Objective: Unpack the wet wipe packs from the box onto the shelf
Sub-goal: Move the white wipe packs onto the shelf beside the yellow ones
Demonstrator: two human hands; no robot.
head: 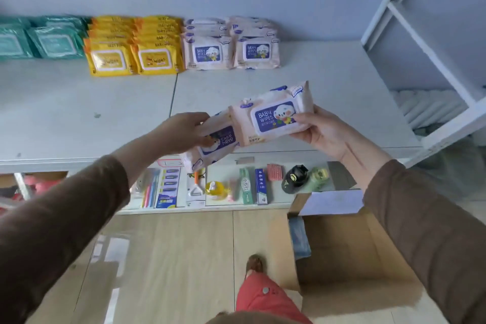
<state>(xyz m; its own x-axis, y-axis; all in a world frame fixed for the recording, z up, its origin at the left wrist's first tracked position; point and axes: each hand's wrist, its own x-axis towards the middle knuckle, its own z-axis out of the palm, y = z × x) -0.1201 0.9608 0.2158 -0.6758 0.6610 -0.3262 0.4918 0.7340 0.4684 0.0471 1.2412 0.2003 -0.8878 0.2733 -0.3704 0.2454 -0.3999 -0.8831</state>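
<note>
i reckon we're nearly done: my left hand [184, 131] and right hand [319, 130] each grip a pink wipe pack [273, 113] above the shelf [328, 81], rows [231, 45] stocked, box [349, 252] looking almost empty.

Two pale wipe packs [273, 116] above white shelf [328, 81]

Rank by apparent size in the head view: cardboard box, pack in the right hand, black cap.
1. Cardboard box, partly hidden by the sleeve.
2. Pack in the right hand, nearer the camera.
3. Black cap.
</note>
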